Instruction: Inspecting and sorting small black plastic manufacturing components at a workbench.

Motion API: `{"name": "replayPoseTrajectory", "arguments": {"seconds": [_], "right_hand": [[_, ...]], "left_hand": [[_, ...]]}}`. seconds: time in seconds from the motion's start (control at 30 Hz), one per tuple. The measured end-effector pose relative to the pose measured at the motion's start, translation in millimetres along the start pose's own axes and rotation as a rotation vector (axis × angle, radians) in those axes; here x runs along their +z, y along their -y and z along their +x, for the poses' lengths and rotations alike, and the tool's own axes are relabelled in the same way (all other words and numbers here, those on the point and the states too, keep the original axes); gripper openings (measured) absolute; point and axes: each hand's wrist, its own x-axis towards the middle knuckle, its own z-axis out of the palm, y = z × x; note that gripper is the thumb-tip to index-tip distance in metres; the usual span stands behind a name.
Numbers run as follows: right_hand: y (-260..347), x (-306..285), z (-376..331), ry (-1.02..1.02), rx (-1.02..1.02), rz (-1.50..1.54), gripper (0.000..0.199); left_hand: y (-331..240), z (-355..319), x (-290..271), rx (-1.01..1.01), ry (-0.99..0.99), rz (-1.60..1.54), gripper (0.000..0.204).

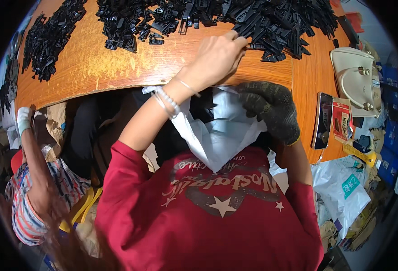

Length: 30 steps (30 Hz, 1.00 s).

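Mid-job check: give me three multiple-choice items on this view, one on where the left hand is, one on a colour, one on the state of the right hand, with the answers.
1. Where is the left hand?
A. At the near edge of the heap of black plastic parts on the table
B. On the phone
C. Inside the cream handbag

2. What colour is the glove on the right hand?
A. White
B. Dark, almost black
C. Red

3. What is the right hand doing?
A. Lying flat on the table
B. Lifting the phone
C. Gripping the rim of the white plastic bag at the table edge

Answers: 1 A, the fingertips meet the black parts at the heap's edge. 2 B, the knitted glove is dark with a yellowish cuff. 3 C, the gloved fingers curl over the bag's rim.
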Motion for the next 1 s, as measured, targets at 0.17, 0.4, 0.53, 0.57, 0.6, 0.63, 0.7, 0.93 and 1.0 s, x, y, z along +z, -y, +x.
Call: {"name": "replayPoseTrajectory", "arguments": {"seconds": [0.17,0.4,0.53,0.57,0.6,0.63,0.7,0.93,1.0], "right_hand": [[-19,0,6,-0.295,-0.016,0.096,0.025],[-8,7,32,-0.509,-0.714,-0.971,0.041],[-14,9,37,-0.385,-0.777,-0.922,0.036],[-17,9,38,-0.387,-0.775,-0.922,0.036],[-21,9,37,-0.385,-0.7,-0.958,0.034],[-21,9,38,-0.382,-0.631,-0.995,0.032],[-17,14,37,-0.377,-0.546,-1.001,0.033],[-20,2,46,-0.335,-0.567,-0.742,0.028],[-10,-2,50,-0.249,-0.648,-0.812,0.028]], "left_hand": [[-1,-4,-6,0.013,0.128,0.179,0.015],[-12,-42,-31,-0.632,0.287,-0.941,0.013],[-2,-62,-52,-0.361,-0.106,-0.544,0.015],[8,-63,-62,-0.443,-0.18,-0.344,0.016],[11,-61,-75,-0.491,-0.216,-0.239,0.014],[29,-62,-80,-0.349,-0.267,0.1,0.014],[46,-65,-83,-0.376,-0.241,0.23,0.016],[25,-63,-68,-0.317,0.021,-0.104,0.013],[17,-58,-56,-0.268,0.053,-0.18,0.014]]}}
